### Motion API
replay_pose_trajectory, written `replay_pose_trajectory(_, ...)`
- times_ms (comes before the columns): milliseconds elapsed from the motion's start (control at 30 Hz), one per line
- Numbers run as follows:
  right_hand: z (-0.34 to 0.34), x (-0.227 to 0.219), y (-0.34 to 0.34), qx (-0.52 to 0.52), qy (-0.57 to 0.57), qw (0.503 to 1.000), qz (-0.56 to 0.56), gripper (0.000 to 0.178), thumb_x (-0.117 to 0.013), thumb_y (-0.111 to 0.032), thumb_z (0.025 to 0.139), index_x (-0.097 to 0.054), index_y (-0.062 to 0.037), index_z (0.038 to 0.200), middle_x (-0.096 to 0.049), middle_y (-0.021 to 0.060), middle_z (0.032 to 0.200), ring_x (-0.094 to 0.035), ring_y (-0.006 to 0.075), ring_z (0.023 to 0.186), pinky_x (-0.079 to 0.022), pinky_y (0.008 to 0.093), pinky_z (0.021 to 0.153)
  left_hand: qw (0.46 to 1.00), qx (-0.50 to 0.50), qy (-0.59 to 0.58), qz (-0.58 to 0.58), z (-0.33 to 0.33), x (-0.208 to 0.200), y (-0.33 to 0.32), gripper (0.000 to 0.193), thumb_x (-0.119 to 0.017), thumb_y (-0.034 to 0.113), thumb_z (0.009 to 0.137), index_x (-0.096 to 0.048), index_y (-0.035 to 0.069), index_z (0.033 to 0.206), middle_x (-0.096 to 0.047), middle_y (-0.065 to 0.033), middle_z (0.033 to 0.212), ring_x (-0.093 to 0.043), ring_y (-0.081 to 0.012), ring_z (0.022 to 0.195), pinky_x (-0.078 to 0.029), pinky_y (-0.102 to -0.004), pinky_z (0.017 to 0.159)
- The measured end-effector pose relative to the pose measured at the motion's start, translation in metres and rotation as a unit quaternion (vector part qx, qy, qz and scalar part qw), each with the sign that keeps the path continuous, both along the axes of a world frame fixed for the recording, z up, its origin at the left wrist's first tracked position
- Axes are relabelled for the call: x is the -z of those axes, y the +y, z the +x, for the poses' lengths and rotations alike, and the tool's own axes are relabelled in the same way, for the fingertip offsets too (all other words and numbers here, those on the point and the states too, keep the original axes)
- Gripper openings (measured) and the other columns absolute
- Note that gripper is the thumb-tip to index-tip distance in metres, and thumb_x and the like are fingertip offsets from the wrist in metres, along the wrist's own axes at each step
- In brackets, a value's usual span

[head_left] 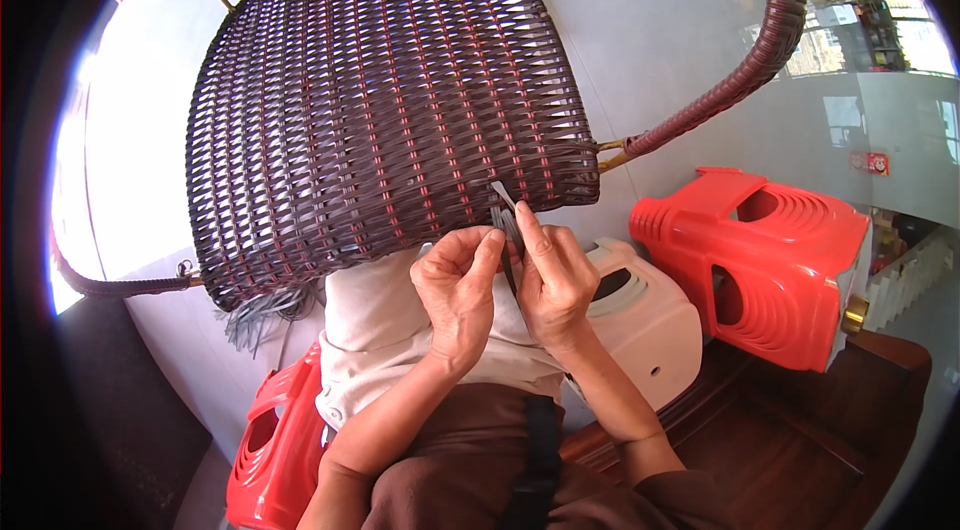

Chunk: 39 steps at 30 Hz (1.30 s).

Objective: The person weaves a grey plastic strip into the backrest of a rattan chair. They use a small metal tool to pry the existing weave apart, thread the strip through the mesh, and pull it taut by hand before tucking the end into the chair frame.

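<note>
A dark brown wicker panel (pixel 400 100) with reddish uprights lies in front of me, its near edge just beyond my hands. Thin grey weaving strips (pixel 507 223) come out at that near edge, toward its right end, and run down between my hands. Thumb and forefinger of my left hand (pixel 455 295) are pinched together right beside the strips; what lies between these fingertips is hidden. My right hand (pixel 555 285) is closed on the strips, its forefinger pointing up along them to the weave.
A wrapped curved arm (pixel 720 95) rises from the panel's right side, another (pixel 120 285) from its left. Loose strip ends (pixel 265 315) hang below the left corner. Red plastic stools (pixel 760 265) (pixel 275 445) lie at right and lower left, a cream stool (pixel 650 325) near my right forearm.
</note>
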State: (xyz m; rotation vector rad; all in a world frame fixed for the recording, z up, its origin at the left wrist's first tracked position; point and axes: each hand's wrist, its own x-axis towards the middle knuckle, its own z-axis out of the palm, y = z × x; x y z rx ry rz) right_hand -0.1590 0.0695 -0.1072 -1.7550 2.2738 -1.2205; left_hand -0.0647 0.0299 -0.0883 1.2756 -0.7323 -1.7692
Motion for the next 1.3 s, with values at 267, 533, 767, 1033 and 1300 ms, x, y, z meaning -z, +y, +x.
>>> replay_pose_trajectory(267,-0.0013,0.0003,0.0001,-0.010,-0.006,1.000,-0.005,0.050,-0.066,0.004,0.071,-0.064,-0.0088,0.119,-0.052,0.0045,0.070,-0.054,0.0197,0.060,-0.046,0.0320,0.052,1.000,0.001,-0.026,-0.017,-0.0007,0.0005,-0.0036,0.010,-0.062,0.002,0.087,-0.064,-0.008,0.085,-0.064,-0.0048,0.074,-0.059,-0.0085,0.065,-0.048,-0.0206,0.063)
replay_pose_trajectory(533,-0.0017,-0.0004,-0.0017,-0.008,-0.004,1.000,-0.006,0.051,-0.064,0.005,0.070,-0.064,-0.0088,0.119,-0.053,0.0045,0.071,-0.054,0.0193,0.060,-0.046,0.0314,0.051,0.999,-0.004,-0.028,-0.023,-0.0037,0.0007,-0.0044,0.011,-0.061,0.002,0.087,-0.064,-0.008,0.085,-0.064,-0.0047,0.073,-0.058,-0.0082,0.065,-0.048,-0.0202,0.062)
replay_pose_trajectory(767,-0.0009,0.0015,-0.0012,-0.004,-0.001,1.000,-0.011,0.050,-0.062,0.005,0.070,-0.065,-0.0090,0.118,-0.053,0.0042,0.071,-0.054,0.0191,0.060,-0.046,0.0311,0.051,1.000,-0.008,-0.024,-0.014,-0.0053,0.0006,-0.0043,0.011,-0.062,0.003,0.087,-0.065,-0.007,0.086,-0.064,-0.0035,0.074,-0.057,-0.0065,0.065,-0.047,-0.0197,0.062)
replay_pose_trajectory(1033,-0.0024,0.0020,-0.0006,-0.007,0.003,1.000,-0.009,0.048,-0.062,0.004,0.072,-0.065,-0.0092,0.118,-0.053,0.0040,0.070,-0.053,0.0189,0.059,-0.046,0.0313,0.051,0.999,-0.006,-0.036,-0.013,-0.0043,0.0029,-0.0007,0.012,-0.063,0.004,0.088,-0.065,-0.007,0.091,-0.065,-0.0030,0.079,-0.057,-0.0060,0.070,-0.047,-0.0190,0.065)
replay_pose_trajectory(1300,-0.0021,0.0015,-0.0020,-0.008,-0.003,1.000,-0.010,0.047,-0.063,0.005,0.071,-0.066,-0.0080,0.117,-0.052,0.0043,0.069,-0.053,0.0190,0.059,-0.046,0.0308,0.051,1.000,0.006,0.011,0.010,-0.0017,0.0059,0.0028,0.010,-0.063,0.003,0.088,-0.065,-0.006,0.091,-0.064,-0.0024,0.079,-0.056,-0.0057,0.071,-0.046,-0.0192,0.067)
